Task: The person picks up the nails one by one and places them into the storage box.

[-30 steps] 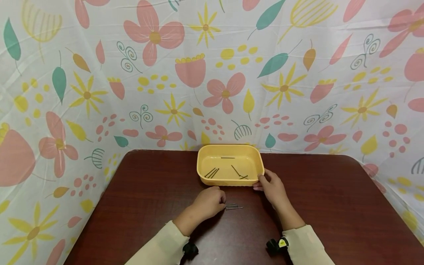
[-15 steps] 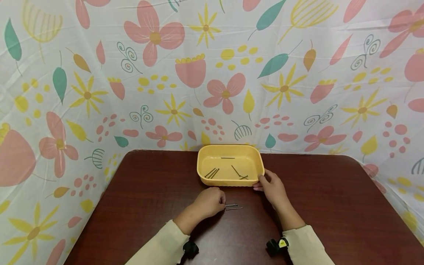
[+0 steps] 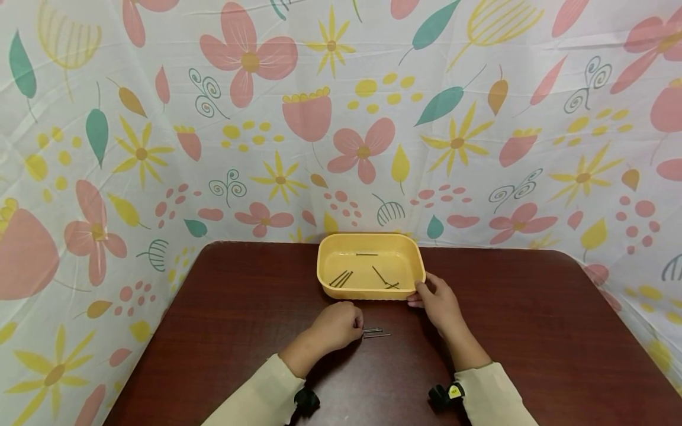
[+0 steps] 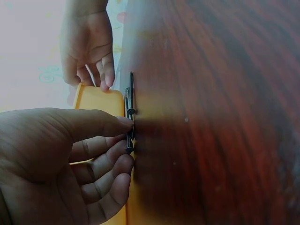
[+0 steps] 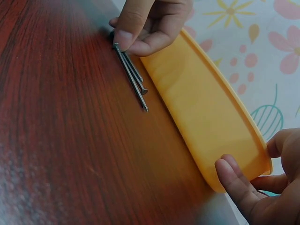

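Near the middle of the table, my left hand (image 3: 333, 326) pinches a nail (image 4: 129, 143) between thumb and index finger; its other fingers are loosely curled. Beside and partly under those fingertips lie a few more steel nails (image 3: 377, 335), close together on the wood. One nail (image 5: 133, 77) points away from the thumb in the right wrist view. My right hand (image 3: 438, 300) grips the near right corner of a yellow plastic tray (image 3: 367, 293), thumb at the rim and fingers against the outside wall. Inside the tray lie several dark nails (image 3: 341, 278), scattered in separate spots.
The dark red-brown wooden table (image 3: 240, 296) has rounded far corners. A flowered cloth (image 3: 362, 118) hangs right behind its far edge, close to the tray, and also along the left side. Black camera mounts (image 3: 307, 401) sit at both wrists.
The loose nails by my left fingertips have shifted slightly against one another. Both hands and the tray stay almost where they were.
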Demonstrator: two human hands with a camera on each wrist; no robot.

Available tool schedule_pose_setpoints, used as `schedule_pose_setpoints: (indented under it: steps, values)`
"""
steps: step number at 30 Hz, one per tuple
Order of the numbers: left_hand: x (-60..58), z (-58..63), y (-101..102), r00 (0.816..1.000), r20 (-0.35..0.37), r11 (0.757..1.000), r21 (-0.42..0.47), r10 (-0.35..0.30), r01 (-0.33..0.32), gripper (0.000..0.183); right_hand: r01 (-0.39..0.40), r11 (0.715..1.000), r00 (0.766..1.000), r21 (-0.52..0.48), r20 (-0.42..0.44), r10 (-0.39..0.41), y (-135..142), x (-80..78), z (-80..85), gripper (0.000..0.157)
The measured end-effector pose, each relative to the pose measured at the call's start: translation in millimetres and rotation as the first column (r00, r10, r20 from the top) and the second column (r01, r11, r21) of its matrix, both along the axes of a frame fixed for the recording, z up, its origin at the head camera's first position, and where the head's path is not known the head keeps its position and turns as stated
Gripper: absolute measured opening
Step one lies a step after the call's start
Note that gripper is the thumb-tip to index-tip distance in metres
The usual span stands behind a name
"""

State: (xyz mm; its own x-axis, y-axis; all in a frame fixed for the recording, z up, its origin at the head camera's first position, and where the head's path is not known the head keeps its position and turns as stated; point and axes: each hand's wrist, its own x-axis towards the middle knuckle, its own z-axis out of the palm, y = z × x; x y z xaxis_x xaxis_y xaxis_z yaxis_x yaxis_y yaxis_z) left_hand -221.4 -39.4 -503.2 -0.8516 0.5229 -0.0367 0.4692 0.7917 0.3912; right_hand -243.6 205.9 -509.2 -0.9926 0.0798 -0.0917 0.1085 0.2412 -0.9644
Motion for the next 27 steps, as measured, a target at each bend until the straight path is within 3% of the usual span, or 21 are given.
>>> schedule_pose_setpoints:
  steps: [13,27]
  values:
    - [-0.6,3.9,-1,0.999,-0.036,1.0,-0.008,-0.001,0.001,0.015,-0.003,1.0,1.0,-0.005,-0.014,0.003,0,-0.2,-0.8,0.05]
    - [2.2,21.6,-4,0.998,-0.063,1.0,0.024,0.018,-0.017,0.009,-0.004,1.0,1.0,-0.006,-0.007,0.004,-1,-1.3,0.4,0.048]
